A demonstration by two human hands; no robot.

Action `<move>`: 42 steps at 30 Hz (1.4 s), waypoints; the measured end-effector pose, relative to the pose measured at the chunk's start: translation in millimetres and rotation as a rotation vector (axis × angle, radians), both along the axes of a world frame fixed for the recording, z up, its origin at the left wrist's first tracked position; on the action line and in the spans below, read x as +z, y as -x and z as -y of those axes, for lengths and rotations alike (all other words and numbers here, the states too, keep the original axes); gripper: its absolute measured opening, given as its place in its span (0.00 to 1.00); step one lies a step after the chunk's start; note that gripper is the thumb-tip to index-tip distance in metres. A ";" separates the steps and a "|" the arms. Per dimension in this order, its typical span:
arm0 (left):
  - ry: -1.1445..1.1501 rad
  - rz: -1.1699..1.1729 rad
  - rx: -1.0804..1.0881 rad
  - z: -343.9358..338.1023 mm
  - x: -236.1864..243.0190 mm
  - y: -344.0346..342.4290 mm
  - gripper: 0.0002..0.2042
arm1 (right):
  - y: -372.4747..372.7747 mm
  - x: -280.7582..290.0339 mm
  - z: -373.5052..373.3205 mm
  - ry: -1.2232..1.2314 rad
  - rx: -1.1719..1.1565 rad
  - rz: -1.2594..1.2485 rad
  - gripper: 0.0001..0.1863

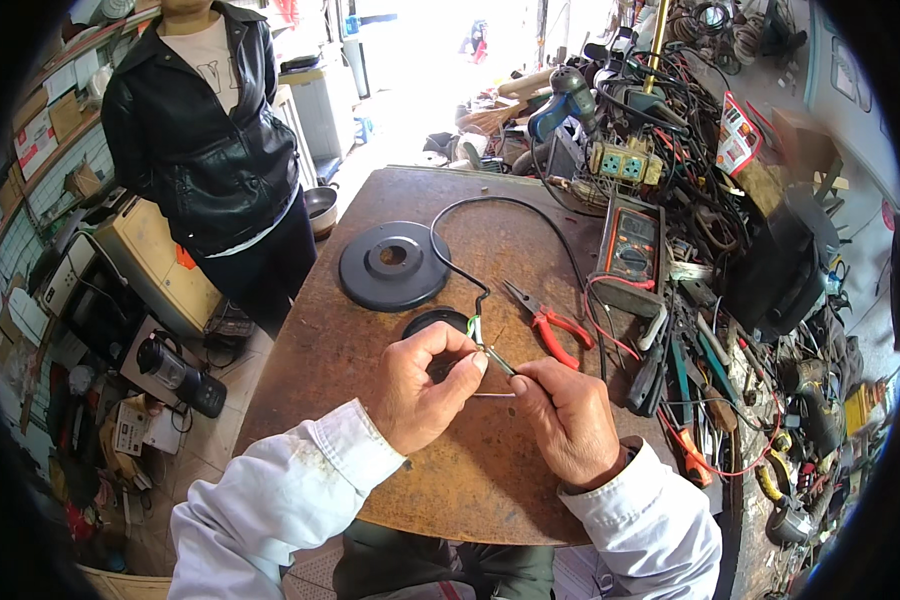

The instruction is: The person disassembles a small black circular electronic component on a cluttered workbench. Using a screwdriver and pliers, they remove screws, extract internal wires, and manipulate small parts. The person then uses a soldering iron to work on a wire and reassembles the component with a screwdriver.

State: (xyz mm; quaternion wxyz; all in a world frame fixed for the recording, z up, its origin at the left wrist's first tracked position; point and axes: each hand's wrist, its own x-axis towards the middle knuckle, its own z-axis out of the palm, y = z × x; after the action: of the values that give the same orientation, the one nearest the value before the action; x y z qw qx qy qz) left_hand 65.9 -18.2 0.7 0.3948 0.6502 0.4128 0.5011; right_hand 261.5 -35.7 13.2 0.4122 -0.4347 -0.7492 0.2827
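Over the brown worktable (300,400), my left hand (422,385) is closed in a pinch on the stripped end of a black cable (560,232), where thin inner wires (477,330) fan out. My right hand (573,418) grips a slim, dark, rod-like tool (501,362); its tip meets the wires at my left fingertips. Exactly what kind of tool it is I cannot make out. Behind my left hand lies a small black round part (440,319), partly hidden. Beyond it rests a black disc-shaped base (394,264) with a centre hole. Red-handled pliers (552,327) lie open right of the wires.
A multimeter (634,244) with red leads stands at the table's right edge. Several hand tools (705,390) and tangled cables crowd the right side. At the back right are a drill (568,100) and a socket block (625,163). A person in a black jacket (205,140) stands at the left.
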 end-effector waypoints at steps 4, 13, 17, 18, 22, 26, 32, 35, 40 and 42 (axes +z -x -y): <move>0.004 -0.007 -0.040 -1.8 -3.4 4.2 0.05 | -0.2 -3.0 -2.8 0.017 0.005 0.004 0.05; 0.213 0.162 -0.138 -1.3 1.5 6.0 0.11 | -1.1 -6.1 -4.8 -0.100 -0.037 0.001 0.04; 0.204 0.154 -0.137 -2.1 1.9 7.2 0.10 | -0.9 -8.2 -5.2 -0.154 -0.024 0.009 0.04; 0.195 0.146 -0.134 -2.0 1.9 7.6 0.10 | -1.1 -8.8 -5.6 -0.160 -0.022 0.017 0.04; 0.177 0.113 -0.113 -3.2 -1.3 7.9 0.10 | -0.7 -6.6 -4.5 -0.131 -0.026 0.048 0.05; 0.155 0.101 -0.082 -3.6 -0.9 8.3 0.10 | -0.9 -9.8 -5.4 -0.158 -0.054 0.091 0.07; 0.098 0.055 -0.072 -3.3 -2.4 7.5 0.09 | -2.1 -13.6 -8.4 -0.216 -0.043 0.098 0.07; 0.099 0.027 -0.073 -2.8 -1.6 8.4 0.08 | -1.8 -17.1 -9.0 -0.309 -0.084 0.147 0.07; 0.121 0.012 -0.064 -2.5 -2.3 8.0 0.07 | 0.4 -20.7 -7.0 -0.453 -0.167 0.329 0.06; 0.128 0.008 -0.065 -2.2 -2.4 7.4 0.07 | 0.3 -21.9 -6.9 -0.476 -0.165 0.327 0.07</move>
State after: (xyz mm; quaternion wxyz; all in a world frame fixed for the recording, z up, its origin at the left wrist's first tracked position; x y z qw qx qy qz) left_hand 58.5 -15.9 -1.7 0.4534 0.6346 0.4209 0.4632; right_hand 261.2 -28.8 -8.7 0.3980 -0.4249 -0.8130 -0.0088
